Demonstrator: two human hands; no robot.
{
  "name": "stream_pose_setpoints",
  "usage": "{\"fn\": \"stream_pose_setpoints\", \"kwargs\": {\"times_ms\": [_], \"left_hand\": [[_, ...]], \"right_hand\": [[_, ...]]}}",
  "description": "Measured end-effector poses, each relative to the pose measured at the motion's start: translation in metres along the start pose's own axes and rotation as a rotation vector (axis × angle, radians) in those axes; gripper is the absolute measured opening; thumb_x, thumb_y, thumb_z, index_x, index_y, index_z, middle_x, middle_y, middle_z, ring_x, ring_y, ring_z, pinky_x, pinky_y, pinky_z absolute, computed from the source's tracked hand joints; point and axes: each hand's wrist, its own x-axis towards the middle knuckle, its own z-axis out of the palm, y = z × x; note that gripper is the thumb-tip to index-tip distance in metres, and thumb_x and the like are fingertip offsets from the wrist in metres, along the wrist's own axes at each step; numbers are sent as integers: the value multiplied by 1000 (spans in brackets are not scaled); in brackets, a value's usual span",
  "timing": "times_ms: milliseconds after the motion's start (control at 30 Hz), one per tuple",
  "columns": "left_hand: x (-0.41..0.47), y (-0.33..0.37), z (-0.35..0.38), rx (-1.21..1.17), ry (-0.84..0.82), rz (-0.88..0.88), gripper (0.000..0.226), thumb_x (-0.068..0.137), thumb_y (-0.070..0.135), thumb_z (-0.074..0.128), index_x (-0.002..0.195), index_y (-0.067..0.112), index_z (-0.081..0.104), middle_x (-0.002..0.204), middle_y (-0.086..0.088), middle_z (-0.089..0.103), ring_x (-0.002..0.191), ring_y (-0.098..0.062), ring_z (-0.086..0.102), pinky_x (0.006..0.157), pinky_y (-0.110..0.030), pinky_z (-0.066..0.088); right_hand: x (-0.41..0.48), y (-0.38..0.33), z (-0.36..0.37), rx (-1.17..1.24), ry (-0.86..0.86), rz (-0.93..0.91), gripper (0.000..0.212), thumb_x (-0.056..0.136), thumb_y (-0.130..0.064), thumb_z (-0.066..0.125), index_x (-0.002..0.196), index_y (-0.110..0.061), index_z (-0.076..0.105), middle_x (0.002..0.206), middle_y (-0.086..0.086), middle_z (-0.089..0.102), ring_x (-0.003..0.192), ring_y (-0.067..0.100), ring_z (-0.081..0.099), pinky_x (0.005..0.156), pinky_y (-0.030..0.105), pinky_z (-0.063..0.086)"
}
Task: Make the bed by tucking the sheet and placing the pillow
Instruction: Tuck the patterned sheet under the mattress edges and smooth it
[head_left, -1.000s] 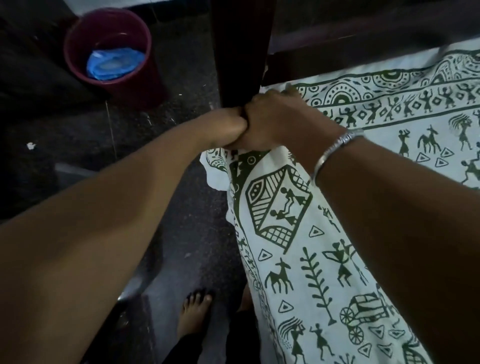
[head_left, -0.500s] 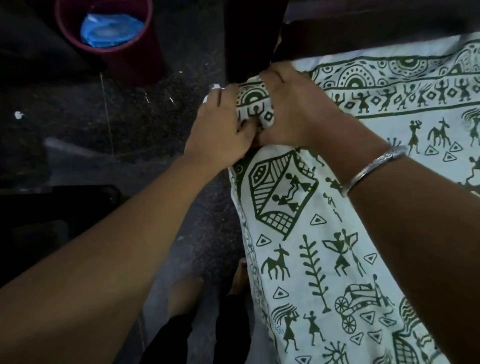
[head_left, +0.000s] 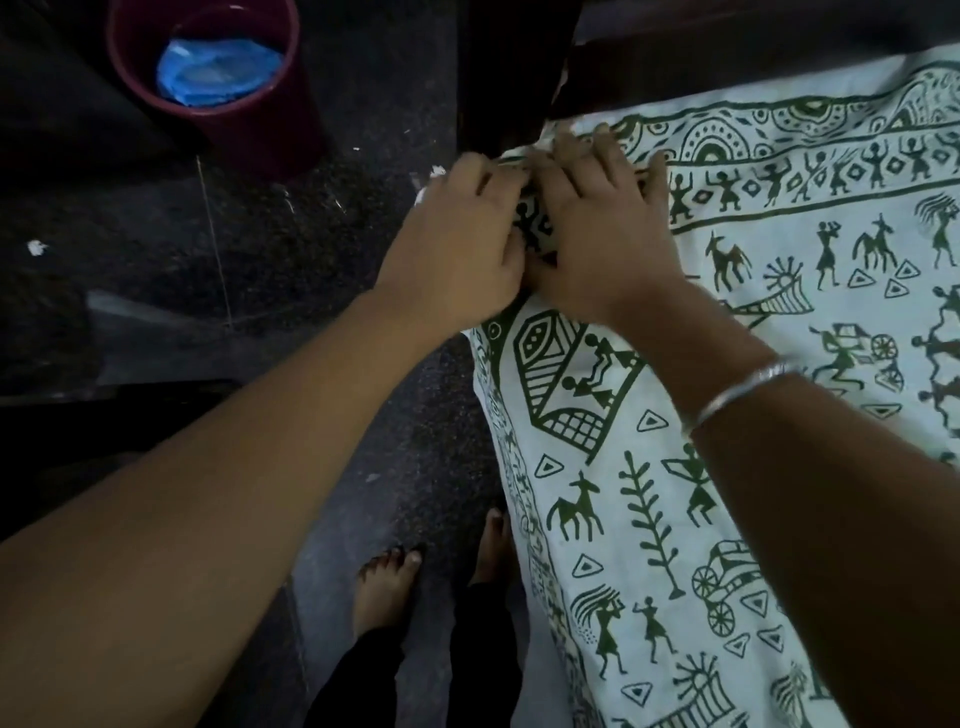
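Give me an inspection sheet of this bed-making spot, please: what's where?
Surface: covered by the sheet, white with green figures, mostly flat.
Job's things: sheet corner bunched beside the dark bedpost; pillow not seen.
Clutter: maroon bucket holding blue plastic; white scrap on the floor.
Hands: left hand grips the corner fold; right hand presses flat on it.
Cables: nothing seen.
Surroundings: dark speckled floor, bare feet beside the sheet's hanging edge.

Sheet cnr under fingers; bucket top cropped.
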Motion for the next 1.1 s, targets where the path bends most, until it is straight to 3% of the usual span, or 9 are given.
{"fn": "stream_pose_setpoints", "kwargs": {"times_ms": [100, 200, 300, 433, 600, 700, 800, 933, 1100], "left_hand": [[-20, -4, 18, 50, -157, 57, 66, 91, 36, 36, 149, 9, 19, 154, -17, 16, 142, -36, 14, 115, -47, 19], [-32, -21, 25, 99, -310, 38, 83, 85, 59, 31, 150, 24, -6, 158, -1, -16, 145, -33, -9, 116, -55, 8], [-35, -12, 21, 60, -167, 17, 74, 89, 49, 35, 151, 16, 10, 159, -8, -1, 144, -36, -1, 114, -55, 12], [-30, 11, 20, 186, -153, 300, 60, 91, 40, 35, 147, 16, 29, 154, -8, 25, 143, -30, 17, 115, -49, 12], [-21, 25, 14, 294, -34, 254, 44, 81, 39, 47, 113, 11, 60, 111, -10, 59, 109, -32, 52, 103, -51, 31], [-11, 41, 22, 271, -93, 370, 49, 87, 35, 47, 132, 13, 50, 135, -10, 49, 130, -31, 39, 110, -50, 23], [-1, 55, 35, 285, -171, 354, 51, 93, 36, 41, 142, 20, 39, 148, -3, 35, 141, -25, 22, 116, -51, 4], [19, 76, 46, 304, -119, 433, 54, 93, 34, 41, 145, 20, 33, 154, -5, 27, 143, -28, 18, 115, -54, 6], [37, 104, 73, 498, -332, 486, 60, 95, 48, 21, 150, 27, 8, 159, -3, -2, 145, -29, -3, 113, -59, -2]], "right_hand": [[-45, -16, 16, -9, 73, 44, 66, 90, -38, 37, 150, -15, 21, 158, 9, 13, 146, 32, 3, 111, 62, -2], [-77, -33, 30, -44, -10, 61, 64, 94, -41, 28, 151, -12, 15, 159, 7, 10, 146, 32, 0, 110, 63, -6], [-81, -32, 27, 34, 58, 72, 62, 94, -44, 33, 148, -14, 28, 157, 7, 20, 145, 33, 8, 109, 64, -3], [-93, -20, 24, 171, 20, 232, 74, 89, -50, 37, 151, -13, 17, 159, 13, 7, 145, 36, -1, 113, 60, -3], [-115, -9, 18, 417, 69, 91, 69, 89, -43, 47, 146, -8, 31, 152, 13, 30, 143, 29, 20, 116, 50, 14], [-116, 19, 14, 388, 161, 267, 58, 95, -32, 43, 146, -9, 31, 153, 15, 28, 142, 30, 22, 116, 47, 16], [-117, 39, 22, 258, 14, 280, 57, 98, -31, 39, 149, -11, 23, 157, 12, 18, 145, 29, 12, 117, 46, 9], [-119, 66, 21, 348, 207, 310, 52, 93, -30, 42, 141, -8, 41, 147, 16, 39, 135, 32, 34, 111, 43, 24], [-134, 106, 37, 128, -18, 442, 67, 95, -54, 20, 152, -23, 4, 160, 3, 1, 146, 26, -2, 115, 49, -3]]}}
